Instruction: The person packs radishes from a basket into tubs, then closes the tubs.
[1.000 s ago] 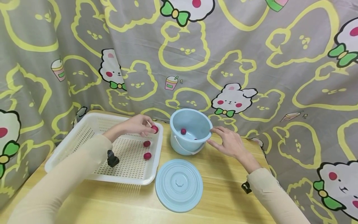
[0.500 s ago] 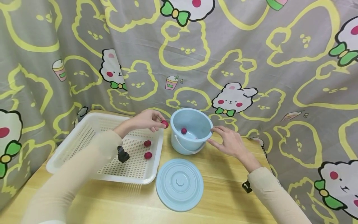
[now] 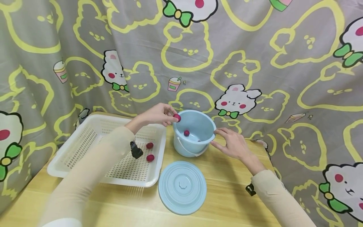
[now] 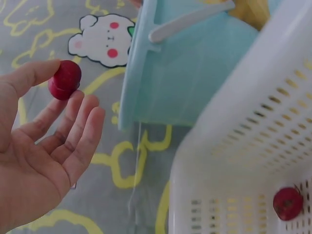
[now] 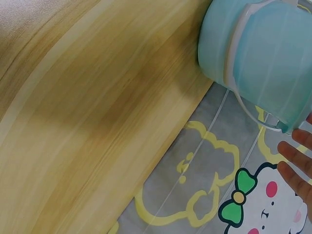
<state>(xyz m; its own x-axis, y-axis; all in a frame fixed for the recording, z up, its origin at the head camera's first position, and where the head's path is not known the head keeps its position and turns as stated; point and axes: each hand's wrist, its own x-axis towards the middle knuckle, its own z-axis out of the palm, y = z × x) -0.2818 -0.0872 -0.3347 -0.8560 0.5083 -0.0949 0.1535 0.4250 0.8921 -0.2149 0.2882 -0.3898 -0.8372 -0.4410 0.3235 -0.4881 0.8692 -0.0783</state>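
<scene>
Between thumb and index finger, my left hand (image 3: 157, 114) pinches a small round dark-red fruit (image 4: 65, 80), its exact kind unclear. The fruit is at the left rim of the light-blue bucket (image 3: 185, 149); the hand's other fingers are loosely bent in the left wrist view. Inside the bucket lies another red fruit (image 3: 186, 133), and a sliver of one more shows by the front wall. My right hand (image 3: 233, 144) touches the bucket's right rim with thumb and fingertips, its fingers nearly straight. Two red fruits (image 3: 150, 158) lie in the white slotted basket (image 3: 161, 151).
A round blue lid (image 3: 182, 187) lies flat on the wooden table (image 3: 127, 205), in front of the bucket. Behind the table hangs a grey patterned curtain (image 3: 195, 41). Black wrist mounts sit on both sleeves.
My left hand has lifted the pinched fruit from the basket's right side and carried it right and up to the bucket's left rim. The right hand stays at the rim.
</scene>
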